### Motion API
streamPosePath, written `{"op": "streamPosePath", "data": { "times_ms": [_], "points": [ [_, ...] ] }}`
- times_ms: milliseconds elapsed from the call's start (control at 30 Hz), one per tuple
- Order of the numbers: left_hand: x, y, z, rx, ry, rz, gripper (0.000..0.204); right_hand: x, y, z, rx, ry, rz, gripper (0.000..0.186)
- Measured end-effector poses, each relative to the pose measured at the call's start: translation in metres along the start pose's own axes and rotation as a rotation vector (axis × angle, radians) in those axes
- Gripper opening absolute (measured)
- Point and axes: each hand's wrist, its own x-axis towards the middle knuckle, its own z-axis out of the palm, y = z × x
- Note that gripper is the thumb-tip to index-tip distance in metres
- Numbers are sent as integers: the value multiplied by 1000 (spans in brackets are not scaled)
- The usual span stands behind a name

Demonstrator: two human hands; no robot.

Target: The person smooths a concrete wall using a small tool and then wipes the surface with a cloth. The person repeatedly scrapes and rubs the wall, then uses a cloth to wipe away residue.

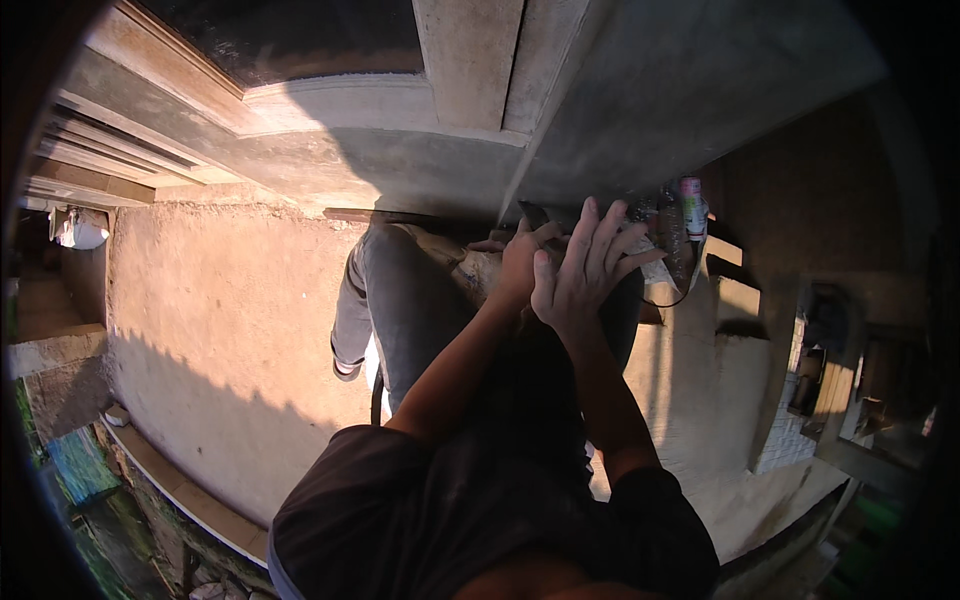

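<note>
My right hand (588, 265) is open above my lap, its fingers spread and pointing forward, with nothing visible in it. Close beside it on the left, my left hand (518, 265) has its fingers curled. A dark pointed piece (533, 213) rises just past those fingers; I cannot tell whether they hold it. A pale, brownish piece (478, 272) shows between my knees, partly covered by my left hand. My legs (415, 300) in dark trousers are bent below both arms.
Ahead stands a grey wall (690, 90) with a pale door frame (465, 60). Along its foot lies a dark, narrow strip (380, 216). To the right of my hands is a pink and white can (692, 208), near a thin dark cord (672, 303). Sunlit concrete floor (220, 310) stretches left.
</note>
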Motion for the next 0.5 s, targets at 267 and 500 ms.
{"op": "streamPosePath", "data": {
  "times_ms": [267,500],
  "points": [
    [-5,-4,0,-38,-38,-26,25,-6,5,6,-97,4,-151,89],
    [-7,3,-7,-24,-18,10,24,-19,14,-11,240,208,-138,87]
  ]
}}
